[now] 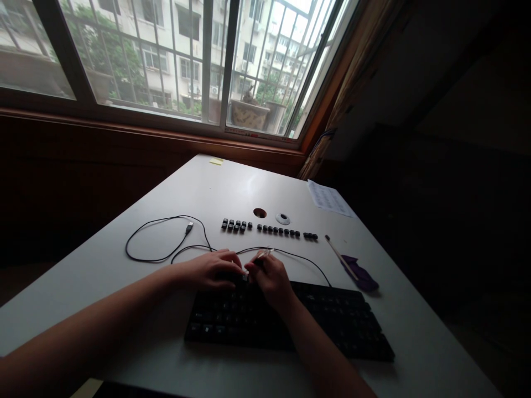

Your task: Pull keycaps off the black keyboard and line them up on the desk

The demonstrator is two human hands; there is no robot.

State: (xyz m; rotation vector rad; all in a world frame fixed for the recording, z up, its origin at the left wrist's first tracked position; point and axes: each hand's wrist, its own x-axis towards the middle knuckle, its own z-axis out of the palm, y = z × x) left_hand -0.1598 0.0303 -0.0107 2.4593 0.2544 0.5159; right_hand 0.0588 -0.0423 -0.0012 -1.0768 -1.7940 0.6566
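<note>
A black keyboard (340,318) lies on the white table in front of me. My left hand (213,269) is bent over its upper left part, fingers curled onto the keys and back edge. Closed fingers of my right hand (271,279) grip a small tool with a shiny, clear-looking end (265,253) sticking up above them. A pale tip of it shows at the keys, close to my left fingertips. Which key it touches is hidden by my hands. Beyond my hands stand several loose black keycaps (279,230) in rows.
A black USB cable (155,260) loops on the left. At right, a thin dark-tipped stick (342,258) lies against a purple cloth (365,280). Farther back are a round table hole (260,213), a ring-shaped cover (282,219), a printed sheet (329,198) and a yellow note (216,161).
</note>
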